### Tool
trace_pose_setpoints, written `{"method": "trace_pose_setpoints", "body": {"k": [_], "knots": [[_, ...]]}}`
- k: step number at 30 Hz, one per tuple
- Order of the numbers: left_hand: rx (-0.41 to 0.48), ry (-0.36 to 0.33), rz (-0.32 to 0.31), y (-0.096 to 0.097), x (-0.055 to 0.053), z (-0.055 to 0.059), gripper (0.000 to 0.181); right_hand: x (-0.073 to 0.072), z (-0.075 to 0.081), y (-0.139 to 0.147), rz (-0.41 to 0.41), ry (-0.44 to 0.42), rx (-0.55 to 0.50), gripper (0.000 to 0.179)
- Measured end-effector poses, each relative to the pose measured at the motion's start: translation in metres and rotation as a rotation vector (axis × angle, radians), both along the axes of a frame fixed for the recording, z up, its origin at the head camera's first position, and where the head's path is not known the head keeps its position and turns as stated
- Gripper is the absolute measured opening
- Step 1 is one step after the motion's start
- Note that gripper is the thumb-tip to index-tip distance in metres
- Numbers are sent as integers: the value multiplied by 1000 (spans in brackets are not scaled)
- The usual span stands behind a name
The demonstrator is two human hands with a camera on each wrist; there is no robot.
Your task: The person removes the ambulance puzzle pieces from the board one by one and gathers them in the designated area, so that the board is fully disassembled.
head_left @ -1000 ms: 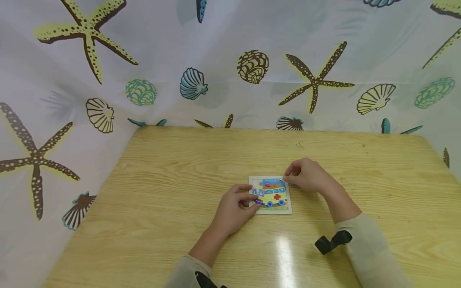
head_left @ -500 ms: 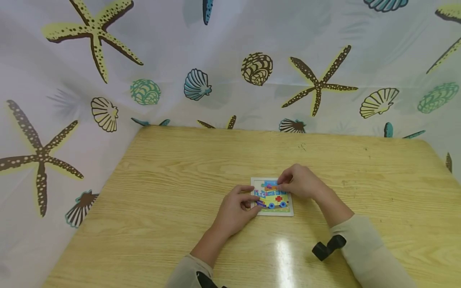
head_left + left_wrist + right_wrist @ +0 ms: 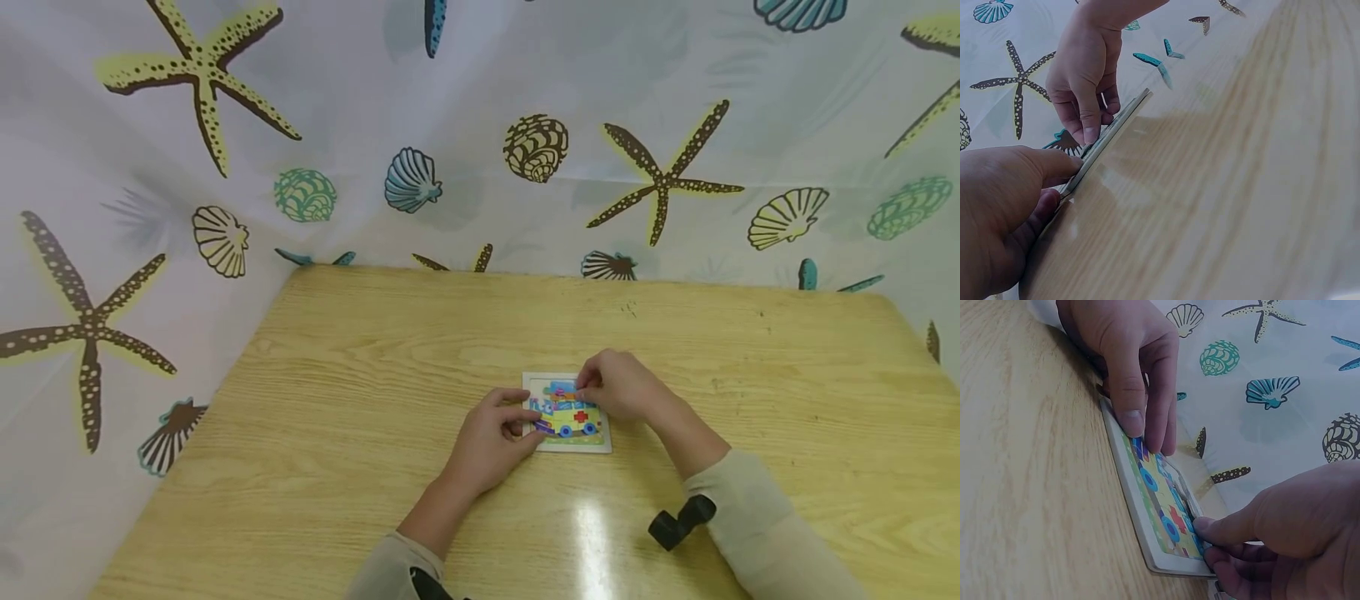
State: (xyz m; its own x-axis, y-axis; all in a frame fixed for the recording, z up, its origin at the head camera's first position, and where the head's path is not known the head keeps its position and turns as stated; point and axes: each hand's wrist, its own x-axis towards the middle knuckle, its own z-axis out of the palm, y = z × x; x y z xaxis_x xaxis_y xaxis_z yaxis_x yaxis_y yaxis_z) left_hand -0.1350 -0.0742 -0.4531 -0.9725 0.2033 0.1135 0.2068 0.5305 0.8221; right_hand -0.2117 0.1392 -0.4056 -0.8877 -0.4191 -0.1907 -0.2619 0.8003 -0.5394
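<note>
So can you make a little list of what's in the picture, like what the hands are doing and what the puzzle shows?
Puzzle: small square puzzle board with a white frame, lying flat on the table
Picture: yellow bus with blue wheels and a red cross
Left hand: fingers rest on the board's left edge
Right hand: fingertips press on the board's upper right part
Table: light wooden table
Behind: curtain with starfish and shells
</note>
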Motion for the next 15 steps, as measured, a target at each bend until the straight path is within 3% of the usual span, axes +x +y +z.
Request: {"method": "trace_pose_setpoints", "body": {"k": [15], "knots": [[-20, 0, 9, 0, 1, 1, 21, 8, -2, 4, -30, 20, -54, 8]]}}
